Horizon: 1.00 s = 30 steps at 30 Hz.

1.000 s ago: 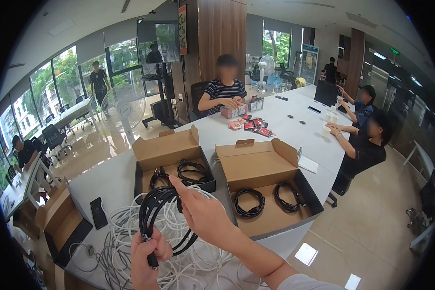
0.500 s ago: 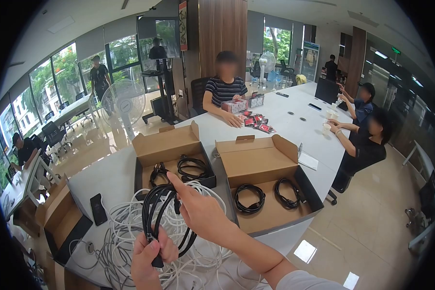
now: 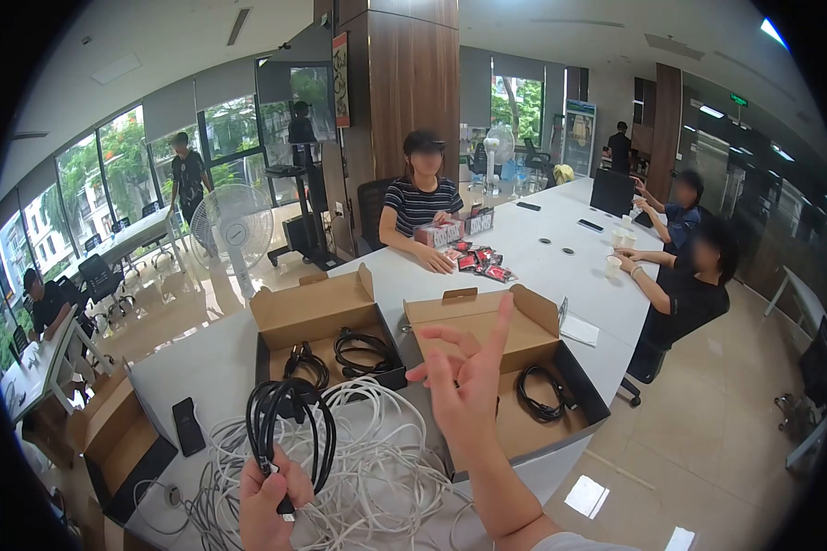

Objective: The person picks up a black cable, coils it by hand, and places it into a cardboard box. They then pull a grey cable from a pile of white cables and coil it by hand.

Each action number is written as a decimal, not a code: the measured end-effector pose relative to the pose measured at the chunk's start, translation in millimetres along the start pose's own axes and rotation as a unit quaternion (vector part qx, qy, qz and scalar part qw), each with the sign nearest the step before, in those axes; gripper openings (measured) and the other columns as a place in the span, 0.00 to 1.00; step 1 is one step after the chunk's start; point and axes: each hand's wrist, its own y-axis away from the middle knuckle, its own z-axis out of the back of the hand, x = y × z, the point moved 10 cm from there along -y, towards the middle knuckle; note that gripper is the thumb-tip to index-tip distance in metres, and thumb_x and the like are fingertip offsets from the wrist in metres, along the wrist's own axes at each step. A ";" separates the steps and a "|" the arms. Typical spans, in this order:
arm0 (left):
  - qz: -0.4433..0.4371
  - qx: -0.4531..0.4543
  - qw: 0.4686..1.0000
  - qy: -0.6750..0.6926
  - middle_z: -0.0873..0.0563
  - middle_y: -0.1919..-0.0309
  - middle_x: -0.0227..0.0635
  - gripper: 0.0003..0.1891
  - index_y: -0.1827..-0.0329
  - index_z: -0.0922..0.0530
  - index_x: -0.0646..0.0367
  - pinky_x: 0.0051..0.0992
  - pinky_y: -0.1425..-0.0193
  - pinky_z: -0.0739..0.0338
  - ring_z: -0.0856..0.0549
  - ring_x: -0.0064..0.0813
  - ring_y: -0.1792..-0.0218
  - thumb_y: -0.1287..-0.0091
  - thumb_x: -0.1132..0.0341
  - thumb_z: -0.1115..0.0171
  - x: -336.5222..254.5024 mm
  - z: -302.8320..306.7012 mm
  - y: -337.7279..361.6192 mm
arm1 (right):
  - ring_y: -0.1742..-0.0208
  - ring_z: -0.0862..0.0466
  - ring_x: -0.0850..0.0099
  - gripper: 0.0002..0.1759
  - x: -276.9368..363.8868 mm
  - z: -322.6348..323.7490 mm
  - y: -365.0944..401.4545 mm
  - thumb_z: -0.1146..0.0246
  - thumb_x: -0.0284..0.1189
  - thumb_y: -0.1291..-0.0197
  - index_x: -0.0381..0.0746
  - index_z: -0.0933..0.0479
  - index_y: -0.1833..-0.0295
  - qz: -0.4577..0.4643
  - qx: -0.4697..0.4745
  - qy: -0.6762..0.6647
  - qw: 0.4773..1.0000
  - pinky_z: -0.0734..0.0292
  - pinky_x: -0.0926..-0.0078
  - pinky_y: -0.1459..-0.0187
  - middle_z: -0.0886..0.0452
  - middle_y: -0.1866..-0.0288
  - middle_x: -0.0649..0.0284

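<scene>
My left hand (image 3: 271, 500) is closed around a coiled black cable (image 3: 326, 441), holding it up over a tangle of white and grey cables (image 3: 368, 468). A connector sticks out below the fist. My right hand (image 3: 469, 376) is raised with fingers apart, the index pointing up, and holds nothing. Behind it stands the open right cardboard box (image 3: 528, 441), with a coiled black cable (image 3: 542, 393) inside; my hand and forearm hide its left part. In the open middle box (image 3: 280, 354) lie two coiled black cables, one on the left (image 3: 308, 365) and one on the right (image 3: 363, 353).
Another open box (image 3: 129, 459) stands at the left, near a black phone (image 3: 188, 427). Across the white table (image 3: 560, 275), a person in a striped shirt (image 3: 423, 202) sits behind red packets (image 3: 482, 262). Two people sit at the right near paper cups (image 3: 614, 266). A fan (image 3: 234, 220) stands beyond.
My right hand has left the coiled cable and moved right, in front of the right box, its fingers spreading. My left hand still grips the cable and has shifted slightly left.
</scene>
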 end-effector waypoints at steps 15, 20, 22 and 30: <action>0.029 -0.083 0.996 -0.026 0.34 0.82 0.25 0.13 0.59 0.33 0.58 0.24 0.79 0.44 0.37 0.19 0.86 0.44 0.74 0.39 3.0 7.8 -0.2 | 0.72 0.20 0.74 0.30 -83.0 -21.8 2.8 0.48 0.26 0.33 0.39 0.46 0.27 -0.292 0.048 -0.434 0.851 0.22 0.79 0.68 0.19 0.56 0.54; 0.022 -0.098 0.994 -0.035 0.33 0.82 0.25 0.13 0.59 0.33 0.58 0.24 0.78 0.44 0.37 0.19 0.85 0.44 0.75 0.39 0.6 8.3 -1.9 | 0.76 0.20 0.74 0.39 -7.3 -4.8 -0.1 0.48 0.25 0.33 0.41 0.60 0.23 -0.048 0.034 -0.173 0.983 0.22 0.78 0.71 0.19 0.55 0.53; 0.028 -0.095 0.994 -0.036 0.33 0.82 0.25 0.14 0.59 0.33 0.58 0.24 0.78 0.44 0.37 0.20 0.85 0.45 0.75 0.38 1.7 8.9 1.5 | 0.77 0.20 0.74 0.39 -19.9 -9.0 0.9 0.49 0.25 0.33 0.41 0.62 0.22 -0.037 0.020 -0.164 0.985 0.22 0.78 0.72 0.19 0.53 0.52; 0.008 -0.060 0.997 -0.050 0.33 0.80 0.25 0.19 0.57 0.34 0.58 0.24 0.76 0.43 0.35 0.20 0.82 0.44 0.70 0.31 -1.2 8.8 2.3 | 0.73 0.22 0.75 0.37 -156.2 -29.1 14.8 0.50 0.30 0.31 0.37 0.60 0.24 -0.416 0.003 -0.475 0.775 0.23 0.77 0.68 0.20 0.50 0.50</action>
